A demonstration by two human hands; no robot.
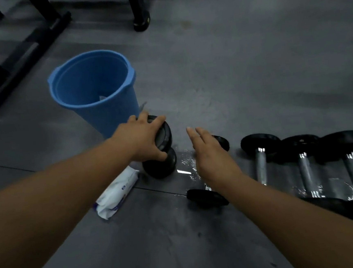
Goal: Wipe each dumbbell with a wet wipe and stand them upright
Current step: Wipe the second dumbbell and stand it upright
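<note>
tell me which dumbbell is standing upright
The black round-plate dumbbell beside the blue plastic bucket, its top gripped by the left hand; the others lie on their sides.

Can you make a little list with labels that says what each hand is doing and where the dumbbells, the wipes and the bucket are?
left hand: grips the top plate of the upright dumbbell
right hand: open, fingers straight, above a lying dumbbell, holding nothing
other dumbbells: three, lying side by side on the floor to the right
wet wipe pack: on the floor beside the upright dumbbell
blue bucket: stands behind the upright dumbbell, a white scrap inside
</note>
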